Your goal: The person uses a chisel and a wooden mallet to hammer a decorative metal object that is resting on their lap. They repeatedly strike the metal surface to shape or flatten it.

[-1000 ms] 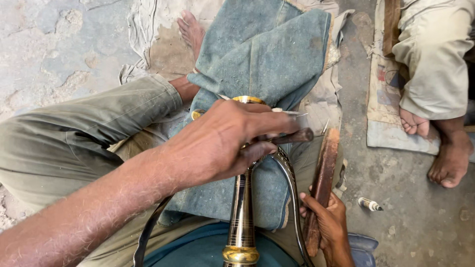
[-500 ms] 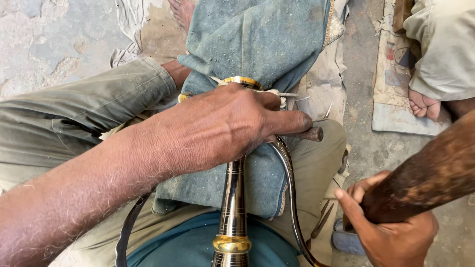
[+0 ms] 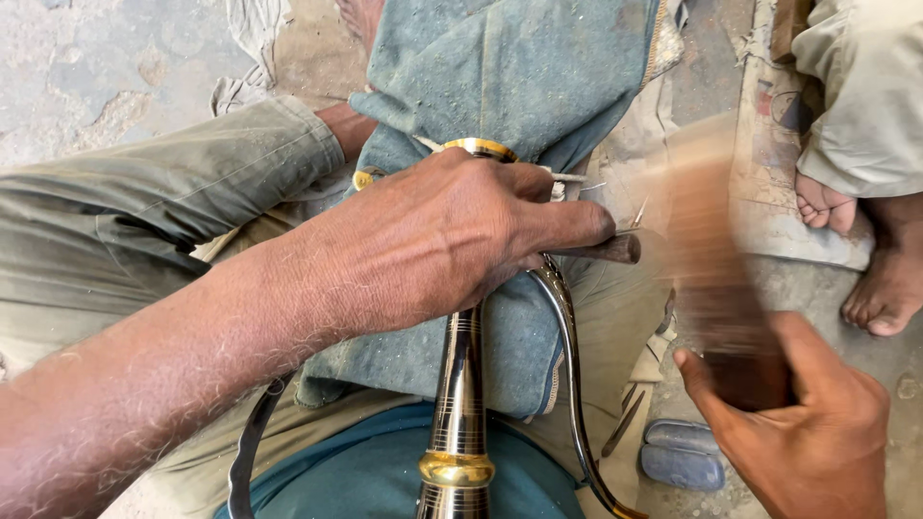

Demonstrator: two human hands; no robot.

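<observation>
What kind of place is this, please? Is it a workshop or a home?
Probably an informal floor-level metal workshop. The person sits on cracked concrete ground, the left hand steadying a polished black-and-brass metal piece on a worn blue cloth, the right hand swinging a wooden tool.

Blue-grey cloth (image 3: 538, 77) spread over the lap, beneath and beyond the hands. Cracked concrete floor (image 3: 106, 77) at upper left; another person's bare foot (image 3: 885, 288) and folded leg (image 3: 865, 96) at upper right. Small grey-blue object (image 3: 685, 454) lies on the floor just left of the lower-right hand.

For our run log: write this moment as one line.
left hand: grips brass-banded shaft | right hand: swings blurred wooden block
</observation>
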